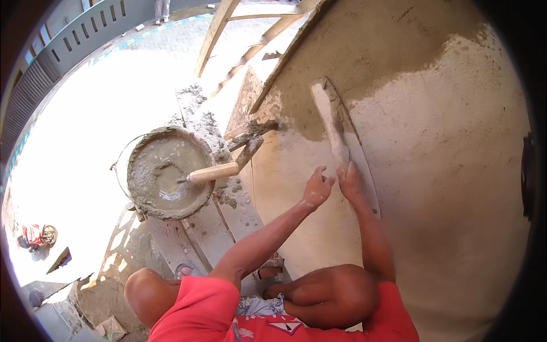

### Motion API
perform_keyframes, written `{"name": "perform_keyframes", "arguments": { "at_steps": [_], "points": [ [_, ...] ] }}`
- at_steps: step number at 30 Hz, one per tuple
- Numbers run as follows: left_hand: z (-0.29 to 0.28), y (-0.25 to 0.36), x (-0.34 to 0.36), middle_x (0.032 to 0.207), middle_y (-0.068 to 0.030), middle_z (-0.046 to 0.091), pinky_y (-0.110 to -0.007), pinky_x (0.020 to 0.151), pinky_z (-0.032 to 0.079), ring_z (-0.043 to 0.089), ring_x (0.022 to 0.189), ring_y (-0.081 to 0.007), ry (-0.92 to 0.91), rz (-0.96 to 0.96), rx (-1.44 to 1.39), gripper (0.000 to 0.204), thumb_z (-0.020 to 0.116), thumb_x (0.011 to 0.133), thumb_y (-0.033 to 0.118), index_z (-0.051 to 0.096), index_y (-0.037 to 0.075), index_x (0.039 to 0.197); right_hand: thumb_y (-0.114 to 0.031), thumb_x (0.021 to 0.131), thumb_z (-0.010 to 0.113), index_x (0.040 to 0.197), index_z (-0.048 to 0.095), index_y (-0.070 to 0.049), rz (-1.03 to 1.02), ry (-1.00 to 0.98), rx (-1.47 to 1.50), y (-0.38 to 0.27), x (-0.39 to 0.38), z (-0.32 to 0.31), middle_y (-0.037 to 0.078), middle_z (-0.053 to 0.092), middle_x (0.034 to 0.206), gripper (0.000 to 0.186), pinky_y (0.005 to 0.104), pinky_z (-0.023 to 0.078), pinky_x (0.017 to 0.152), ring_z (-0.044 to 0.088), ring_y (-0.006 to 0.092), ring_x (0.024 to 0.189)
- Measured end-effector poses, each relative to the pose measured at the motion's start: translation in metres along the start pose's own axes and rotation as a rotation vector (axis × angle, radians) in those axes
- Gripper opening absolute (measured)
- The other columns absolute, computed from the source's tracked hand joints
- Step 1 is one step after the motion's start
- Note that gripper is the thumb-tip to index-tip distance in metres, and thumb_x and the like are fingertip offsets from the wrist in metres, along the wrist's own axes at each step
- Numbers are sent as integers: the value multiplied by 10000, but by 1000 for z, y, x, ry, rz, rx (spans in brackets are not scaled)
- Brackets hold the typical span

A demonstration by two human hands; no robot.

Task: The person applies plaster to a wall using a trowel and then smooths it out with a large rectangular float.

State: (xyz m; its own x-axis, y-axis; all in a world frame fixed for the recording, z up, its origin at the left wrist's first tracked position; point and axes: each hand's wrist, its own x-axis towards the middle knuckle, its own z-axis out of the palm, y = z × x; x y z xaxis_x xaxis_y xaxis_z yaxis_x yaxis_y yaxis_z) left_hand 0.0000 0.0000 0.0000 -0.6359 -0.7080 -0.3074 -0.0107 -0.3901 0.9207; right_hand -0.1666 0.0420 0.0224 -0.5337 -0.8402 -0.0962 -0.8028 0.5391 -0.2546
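Note:
My right hand grips the handle of a long plastering float, which lies against the wall, across the border between darker wet plaster and lighter plaster. My left hand is just left of the float's lower end, fingers apart and holding nothing. To the left, a bucket of grey mortar, crusted round its rim, stands on plank boards; a trowel with a wooden handle rests in it, its blade mostly hidden in the mortar.
I squat on the boards. Above the bucket are a timber frame and mortar-caked battens. Far below at left are sunlit paving, a red motorcycle and a grey fence. Another person's legs show at the top.

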Motion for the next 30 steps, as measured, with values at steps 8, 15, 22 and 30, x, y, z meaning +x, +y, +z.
{"name": "perform_keyframes", "arguments": {
  "at_steps": [8,15,22,30],
  "points": [
    [14,-42,-22,1241,-332,562,-447,975,455,568,1152,-420,-26,-64,251,719,634,888,313,333,-51,1429,-407,925,591,1149,514,57,-3,-43,-89,98,-119,12,330,602,1027,520,530,464,812,584,497,961],
    [47,-54,40,1312,-348,509,-451,1034,400,510,1230,-458,17,-73,-103,806,579,934,378,197,-85,1471,-278,934,598,1220,506,54,2,5,302,35,-72,23,316,598,1093,448,522,449,882,570,482,1051],
    [11,29,128,1278,-361,523,-503,990,408,527,1164,-512,493,729,262,654,472,983,299,202,4,1500,-131,986,480,1434,360,-12,-301,189,448,-31,37,40,241,435,1425,479,418,333,1083,397,351,1356],
    [7,-1,107,953,-323,652,-535,786,475,622,903,-505,450,291,398,690,481,978,327,147,33,1506,-465,1036,326,1412,394,2,-132,-8,707,-65,10,21,224,467,1397,603,381,308,1096,420,299,1339]
  ]
}}
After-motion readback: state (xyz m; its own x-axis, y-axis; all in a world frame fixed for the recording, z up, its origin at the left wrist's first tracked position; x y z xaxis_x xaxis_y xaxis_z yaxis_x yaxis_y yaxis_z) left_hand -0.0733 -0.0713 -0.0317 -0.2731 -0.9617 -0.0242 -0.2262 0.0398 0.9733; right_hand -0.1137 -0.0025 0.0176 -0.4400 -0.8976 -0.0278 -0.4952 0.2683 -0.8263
